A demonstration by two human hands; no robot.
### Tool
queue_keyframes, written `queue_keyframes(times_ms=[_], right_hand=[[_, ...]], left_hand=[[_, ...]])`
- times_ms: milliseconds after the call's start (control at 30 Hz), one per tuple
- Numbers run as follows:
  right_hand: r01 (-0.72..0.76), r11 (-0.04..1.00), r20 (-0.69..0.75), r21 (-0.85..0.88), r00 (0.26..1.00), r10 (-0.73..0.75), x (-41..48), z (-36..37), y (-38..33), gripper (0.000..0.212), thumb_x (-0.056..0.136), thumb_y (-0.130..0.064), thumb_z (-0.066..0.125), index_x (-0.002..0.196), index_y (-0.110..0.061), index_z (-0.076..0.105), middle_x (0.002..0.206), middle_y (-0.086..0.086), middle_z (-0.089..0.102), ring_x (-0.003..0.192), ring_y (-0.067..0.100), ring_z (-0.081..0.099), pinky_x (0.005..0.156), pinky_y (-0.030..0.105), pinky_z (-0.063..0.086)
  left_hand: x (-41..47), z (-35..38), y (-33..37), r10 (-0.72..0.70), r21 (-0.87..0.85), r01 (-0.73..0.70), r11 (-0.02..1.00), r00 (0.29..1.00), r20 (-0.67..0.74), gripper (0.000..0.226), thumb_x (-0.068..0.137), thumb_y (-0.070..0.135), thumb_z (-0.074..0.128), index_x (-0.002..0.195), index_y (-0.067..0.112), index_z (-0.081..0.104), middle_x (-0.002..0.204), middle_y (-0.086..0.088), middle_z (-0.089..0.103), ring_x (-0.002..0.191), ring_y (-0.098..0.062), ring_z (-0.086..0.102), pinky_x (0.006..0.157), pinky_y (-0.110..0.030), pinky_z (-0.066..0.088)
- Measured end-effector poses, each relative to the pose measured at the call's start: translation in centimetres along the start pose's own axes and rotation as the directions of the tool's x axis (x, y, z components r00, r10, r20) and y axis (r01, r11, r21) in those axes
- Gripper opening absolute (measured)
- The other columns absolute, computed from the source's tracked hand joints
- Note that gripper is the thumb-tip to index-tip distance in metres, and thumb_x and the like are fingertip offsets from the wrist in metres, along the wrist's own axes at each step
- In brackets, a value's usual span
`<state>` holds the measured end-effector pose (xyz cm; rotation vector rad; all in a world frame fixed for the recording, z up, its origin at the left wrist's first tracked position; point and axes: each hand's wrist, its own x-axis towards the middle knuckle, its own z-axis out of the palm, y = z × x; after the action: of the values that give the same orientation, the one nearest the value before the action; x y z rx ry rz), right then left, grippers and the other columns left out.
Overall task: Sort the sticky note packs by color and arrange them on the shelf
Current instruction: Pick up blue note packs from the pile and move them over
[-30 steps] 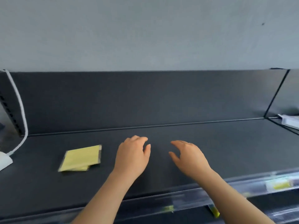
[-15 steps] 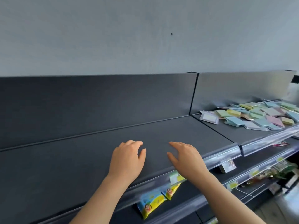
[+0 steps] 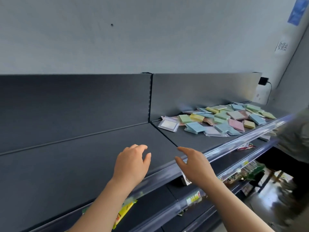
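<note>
Grey wall [image 3: 150, 39] fills the upper half of the view. Below it runs the dark metal shelf [image 3: 66, 164], split by a seam into a left and a right section. On the right section, toward the far right, lies the heap of sticky note packs [image 3: 222, 119], with blue, green, yellow and pink mixed and overlapping. Near the middle, the left hand [image 3: 132, 164] is palm-down over the left section, fingers loosely curved, holding nothing. The right hand [image 3: 195, 166] is just beside it at the shelf's near edge, fingers relaxed and apart, also holding nothing. A whitish pack [image 3: 168, 125] lies at the heap's left edge.
</note>
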<state>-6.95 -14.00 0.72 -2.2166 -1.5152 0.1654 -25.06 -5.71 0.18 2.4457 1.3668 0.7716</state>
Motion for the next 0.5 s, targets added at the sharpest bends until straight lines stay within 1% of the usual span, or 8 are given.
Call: queue_keyframes(times_ms=[67,167,300,433,500], right_hand=[[-0.026,1.000,-0.009,0.013,1.000,0.026,1.5,-0.2,2.0,0.047,0.095,-0.039,0.049,0.140,-0.025,0.048,0.136,-0.006,0.057,0.118,0.019,0.056,0.102,0.031,0.043],[-0.058,0.998,-0.015,0.001,0.998,0.058,4.1,-0.6,4.6,0.045,0.096,-0.037,0.049,0.139,-0.025,0.049,0.127,-0.001,0.063,0.113,0.020,0.060,0.098,0.030,0.044],[-0.072,0.997,-0.024,-0.042,0.997,0.071,8.4,-1.2,7.7,0.045,0.096,-0.036,0.049,0.140,-0.023,0.049,0.137,-0.001,0.056,0.124,0.021,0.052,0.103,0.032,0.040],[-0.087,0.994,-0.020,-0.063,0.996,0.086,13.2,-1.7,10.6,0.043,0.097,-0.035,0.049,0.136,-0.020,0.052,0.135,0.002,0.058,0.122,0.021,0.053,0.101,0.032,0.040],[-0.087,0.994,-0.022,-0.064,0.996,0.086,15.5,-1.7,12.2,0.041,0.096,-0.033,0.050,0.134,-0.017,0.054,0.135,0.002,0.057,0.125,0.022,0.051,0.103,0.032,0.038]], left_hand=[[1.9,1.3,1.3,0.006,-0.001,-0.006,1.000,1.000,0.021,0.039,0.099,0.039,0.043,0.135,0.026,0.053,0.128,0.008,0.058,0.116,-0.015,0.052,0.095,-0.029,0.042],[5.2,3.5,2.7,0.005,-0.007,-0.005,1.000,0.999,0.048,0.040,0.099,0.039,0.044,0.136,0.024,0.052,0.127,0.007,0.058,0.115,-0.017,0.052,0.093,-0.030,0.042],[10.1,6.4,4.1,-0.026,-0.031,0.028,0.999,0.997,0.079,0.043,0.098,0.038,0.046,0.137,0.021,0.050,0.127,0.002,0.057,0.114,-0.021,0.052,0.092,-0.035,0.045],[15.3,9.1,4.5,-0.094,-0.003,0.095,0.995,0.987,0.132,0.038,0.097,0.038,0.048,0.127,0.017,0.054,0.122,-0.003,0.056,0.109,-0.025,0.053,0.086,-0.037,0.047],[17.9,10.7,4.6,-0.128,0.033,0.124,0.992,0.979,0.160,0.039,0.096,0.039,0.048,0.125,0.014,0.053,0.124,-0.006,0.053,0.112,-0.027,0.050,0.087,-0.036,0.045]])
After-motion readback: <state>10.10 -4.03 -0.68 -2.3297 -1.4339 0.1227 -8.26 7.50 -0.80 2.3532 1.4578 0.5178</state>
